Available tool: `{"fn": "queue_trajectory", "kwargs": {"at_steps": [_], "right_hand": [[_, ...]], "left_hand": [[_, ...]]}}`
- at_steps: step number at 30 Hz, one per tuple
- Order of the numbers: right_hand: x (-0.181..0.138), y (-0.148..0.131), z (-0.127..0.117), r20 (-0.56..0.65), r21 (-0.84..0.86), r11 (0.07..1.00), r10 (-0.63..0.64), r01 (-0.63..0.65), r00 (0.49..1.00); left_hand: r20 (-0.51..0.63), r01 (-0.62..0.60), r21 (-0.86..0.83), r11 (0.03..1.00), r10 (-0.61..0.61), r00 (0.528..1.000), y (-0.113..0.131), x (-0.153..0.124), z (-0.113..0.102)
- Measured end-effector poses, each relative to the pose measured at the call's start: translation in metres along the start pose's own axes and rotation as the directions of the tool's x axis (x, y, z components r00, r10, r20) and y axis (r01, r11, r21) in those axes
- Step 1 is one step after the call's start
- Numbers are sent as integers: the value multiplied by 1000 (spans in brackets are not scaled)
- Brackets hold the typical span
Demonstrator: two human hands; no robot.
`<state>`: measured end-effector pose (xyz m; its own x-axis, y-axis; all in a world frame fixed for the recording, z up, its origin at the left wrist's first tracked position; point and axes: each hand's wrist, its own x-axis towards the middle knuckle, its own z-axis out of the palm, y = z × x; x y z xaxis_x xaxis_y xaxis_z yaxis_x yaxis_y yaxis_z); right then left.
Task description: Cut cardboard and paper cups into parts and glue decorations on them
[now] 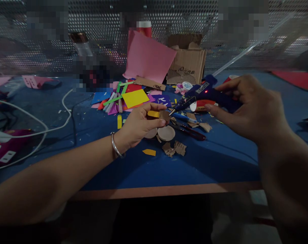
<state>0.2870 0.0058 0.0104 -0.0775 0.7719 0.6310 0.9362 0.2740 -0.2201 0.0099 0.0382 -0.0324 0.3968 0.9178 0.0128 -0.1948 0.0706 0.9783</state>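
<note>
My left hand (140, 123) pinches a small cardboard piece (165, 116) with a yellow strip (153, 114) on it, held just above the blue table (220, 156). My right hand (248, 105) is wrapped round a dark blue glue gun (207, 95) whose small red light is lit. The gun's nozzle (172, 113) points left and nearly touches the cardboard piece. Two round cardboard discs (166, 133) lie on the table right below my left hand. A silver bangle sits on my left wrist.
Torn cardboard scraps (174, 148), a yellow paper bit (149, 152) and pens (192, 130) lie near the discs. Coloured paper (135, 97), a pink sheet (147, 57) and a cardboard box (187, 64) stand behind. White cables (54, 127) cross the left side. The table's wooden edge (169, 190) is close.
</note>
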Motion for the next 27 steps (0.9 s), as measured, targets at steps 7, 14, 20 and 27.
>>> {"fn": "queue_trajectory", "kwargs": {"at_steps": [7,14,20,27], "right_hand": [[-1,2,1,-16,-27,999,-46,46,999],[-1,10,6,-82,-61,986,-159,154,984],[-2,7,4,-89,-67,981,-186,180,979],[-3,4,5,-88,-64,983,-177,172,980]], "left_hand": [[-4,-2,-2,1000,2,1000,-3,1,-1],[-11,-17,0,1000,17,1000,-4,2,-1],[-22,-61,74,995,63,998,-7,3,-2],[-37,-89,128,988,95,995,-9,4,-3]]}}
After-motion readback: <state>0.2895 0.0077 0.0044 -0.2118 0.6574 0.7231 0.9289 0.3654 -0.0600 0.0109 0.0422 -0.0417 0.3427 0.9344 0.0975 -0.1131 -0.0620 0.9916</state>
